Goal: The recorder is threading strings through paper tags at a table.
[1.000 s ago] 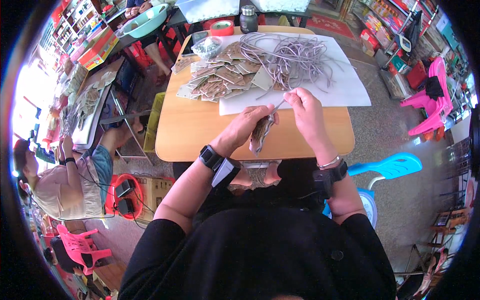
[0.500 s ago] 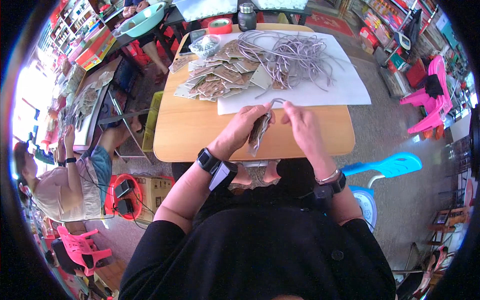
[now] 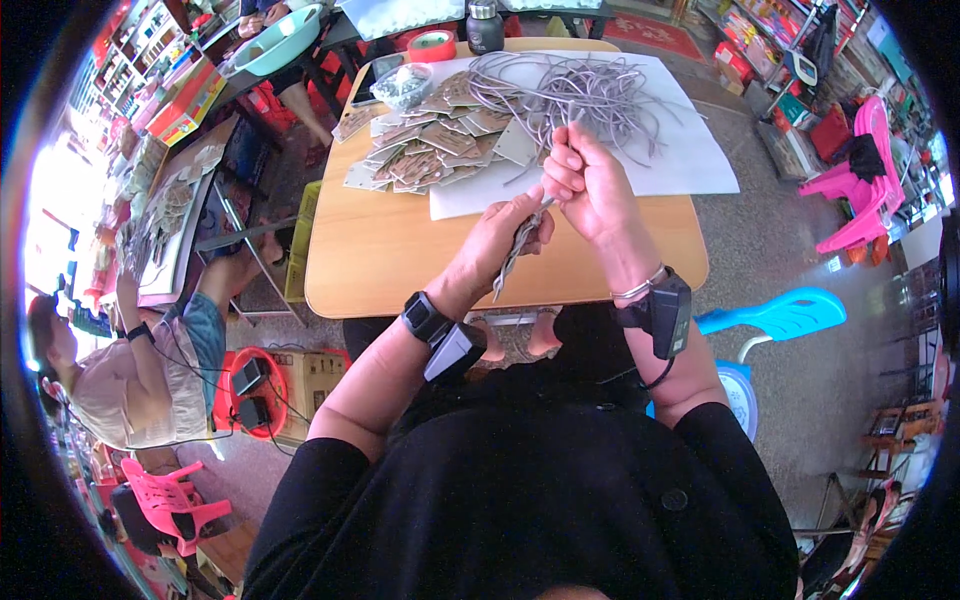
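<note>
Over the near part of the wooden table, my left hand point(image 3: 502, 238) is closed around a thin bundle of flat brown and pale card pieces point(image 3: 509, 266), their lower ends hanging below the fingers. My right hand point(image 3: 598, 190), raised to the right of it, has its fingers curled closed on a grey cord point(image 3: 546, 201). A short length of that cord runs between the two hands. Beyond them lies a heap of loose cords point(image 3: 600, 90) on a white sheet point(image 3: 690, 178). To its left is a pile of similar flat pieces point(image 3: 440, 145).
At the table's point(image 3: 370, 260) far side are a clear bowl point(image 3: 403, 88), a red roll of tape point(image 3: 432, 46) and a dark bottle point(image 3: 485, 30). A blue chair point(image 3: 790, 315) stands to the right. Another person point(image 3: 130, 370) sits at the left.
My right hand has moved up and away from me, turning its curled fingers upward. My left hand keeps the bundle, now turned more edge-on.
</note>
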{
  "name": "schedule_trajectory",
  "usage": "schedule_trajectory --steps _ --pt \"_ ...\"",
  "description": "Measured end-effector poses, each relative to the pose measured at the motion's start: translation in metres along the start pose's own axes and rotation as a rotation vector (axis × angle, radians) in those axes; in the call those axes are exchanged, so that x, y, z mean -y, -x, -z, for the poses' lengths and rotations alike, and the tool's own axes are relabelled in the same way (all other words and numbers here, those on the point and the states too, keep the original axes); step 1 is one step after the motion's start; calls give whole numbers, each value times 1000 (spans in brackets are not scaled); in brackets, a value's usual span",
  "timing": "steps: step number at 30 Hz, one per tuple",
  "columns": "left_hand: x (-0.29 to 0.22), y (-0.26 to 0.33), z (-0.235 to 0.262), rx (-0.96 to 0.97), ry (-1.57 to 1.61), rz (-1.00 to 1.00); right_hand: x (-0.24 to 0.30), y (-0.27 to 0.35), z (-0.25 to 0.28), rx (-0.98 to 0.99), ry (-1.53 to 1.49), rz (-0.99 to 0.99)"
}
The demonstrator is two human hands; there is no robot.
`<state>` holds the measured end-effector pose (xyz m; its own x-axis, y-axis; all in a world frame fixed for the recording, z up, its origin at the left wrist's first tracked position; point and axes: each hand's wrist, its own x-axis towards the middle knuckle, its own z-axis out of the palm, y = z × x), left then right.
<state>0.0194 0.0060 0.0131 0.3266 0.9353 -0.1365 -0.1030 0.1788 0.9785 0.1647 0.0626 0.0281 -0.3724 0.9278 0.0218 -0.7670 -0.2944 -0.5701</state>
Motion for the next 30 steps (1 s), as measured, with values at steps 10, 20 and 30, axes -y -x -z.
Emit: schedule_trajectory --steps 10,20,30 --pt "16 -4 -21 103 -56 19 -9 -28 15 -251 91 -108" --pt "32 -11 11 -126 497 -160 -1 -5 31 -167 822 102" --pt "28 -11 27 -297 547 -163 -30 55 21 33 1410 3"
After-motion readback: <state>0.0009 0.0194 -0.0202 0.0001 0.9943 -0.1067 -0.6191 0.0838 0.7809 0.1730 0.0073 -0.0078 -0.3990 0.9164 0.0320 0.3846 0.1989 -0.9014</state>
